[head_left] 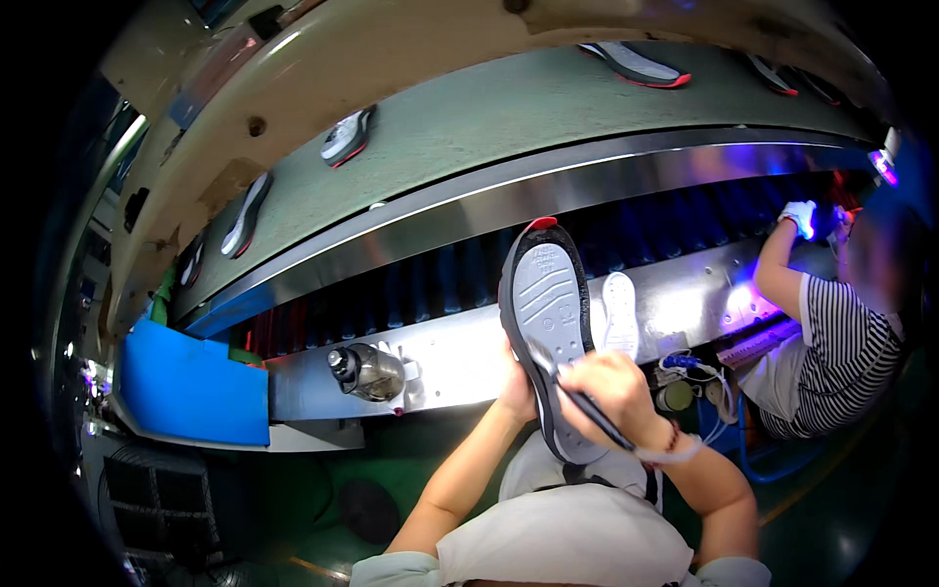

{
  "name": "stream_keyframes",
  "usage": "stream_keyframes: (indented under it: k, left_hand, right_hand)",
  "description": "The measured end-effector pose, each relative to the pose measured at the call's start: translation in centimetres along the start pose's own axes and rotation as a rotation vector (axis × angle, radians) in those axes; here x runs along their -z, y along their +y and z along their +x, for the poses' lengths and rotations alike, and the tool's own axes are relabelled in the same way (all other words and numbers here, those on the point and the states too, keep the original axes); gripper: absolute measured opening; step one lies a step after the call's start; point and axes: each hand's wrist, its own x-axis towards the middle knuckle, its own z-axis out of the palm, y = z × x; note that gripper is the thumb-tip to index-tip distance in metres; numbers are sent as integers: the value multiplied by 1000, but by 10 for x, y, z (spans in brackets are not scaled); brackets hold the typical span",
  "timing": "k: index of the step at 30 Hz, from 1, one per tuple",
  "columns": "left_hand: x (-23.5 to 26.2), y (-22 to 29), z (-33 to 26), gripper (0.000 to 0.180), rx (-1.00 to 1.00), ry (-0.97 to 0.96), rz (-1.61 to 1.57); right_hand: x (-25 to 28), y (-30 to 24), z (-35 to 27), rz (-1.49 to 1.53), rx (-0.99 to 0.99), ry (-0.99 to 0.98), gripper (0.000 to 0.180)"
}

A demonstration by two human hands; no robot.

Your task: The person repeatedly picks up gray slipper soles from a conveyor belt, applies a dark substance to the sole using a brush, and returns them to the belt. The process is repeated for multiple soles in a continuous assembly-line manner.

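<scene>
As hands (572,382) grip it, shoe sole (546,313) upright, toe seemingly up

The room is dim, the corners of the view falling off to black in a round fisheye vignette. Straight edges bow hard: the steel rail (548,186) curves like an arch. Violet-blue light glows at the conveyor's right end, spilling over the coworker's gloved hand (800,217) and throwing white glare on the metal ledge (675,308). The grey shoe sole (550,313) is sharp and evenly lit; the floor below lies in green shadow. Far soles on the belt look soft.
</scene>
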Motion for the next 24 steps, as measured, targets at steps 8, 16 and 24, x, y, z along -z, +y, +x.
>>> stream_keyframes:
  k: [8,16,24]
  left_hand:
    - [-11,11,-16,91,-6,-137,21]
    - [-30,13,-19,80,-188,-219,89]
    - [-30,24,-9,97,-176,-258,4]
  right_hand:
    - [45,12,26,411,-244,-28,15]
    - [43,7,32,578,-223,-219,14]
    - [56,10,26,694,-237,-347,17]
